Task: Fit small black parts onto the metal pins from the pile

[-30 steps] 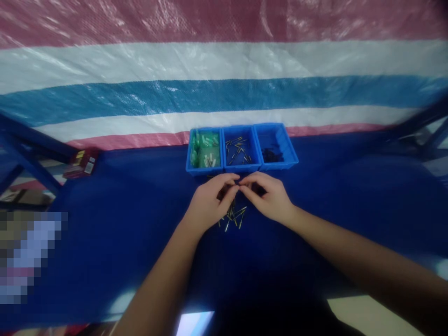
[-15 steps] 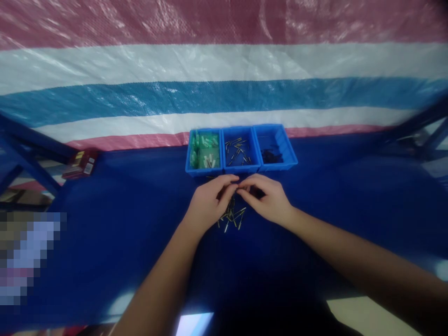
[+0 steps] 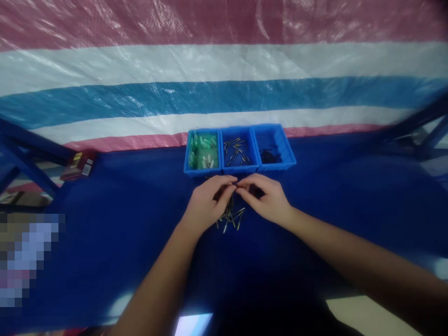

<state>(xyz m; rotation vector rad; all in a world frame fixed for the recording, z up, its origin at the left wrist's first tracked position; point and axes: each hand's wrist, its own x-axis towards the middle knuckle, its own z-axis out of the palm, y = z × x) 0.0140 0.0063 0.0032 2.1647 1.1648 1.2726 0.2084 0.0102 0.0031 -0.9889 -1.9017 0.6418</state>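
Observation:
My left hand [image 3: 209,201] and my right hand [image 3: 265,196] meet at the fingertips above the blue table, just in front of the bins. Both are closed in a pinch; whatever lies between the fingers is too small to make out. Below them is a loose pile of thin metal pieces [image 3: 229,217], partly covered by my left hand. Three joined blue bins stand behind: the left bin [image 3: 202,172] has green and clear pieces, the middle bin [image 3: 240,169] thin metal pieces, the right bin [image 3: 280,166] small dark pieces.
A dark red box [image 3: 77,166] sits at the table's far left, beside a blue metal frame [image 3: 26,156]. A striped plastic sheet [image 3: 224,95] hangs behind the table [image 3: 140,210]. Another blue frame post stands at the far right.
The view has shifted very slightly, so the bins appear a little further left. Both hands keep nearly the same pose, fingertips still together.

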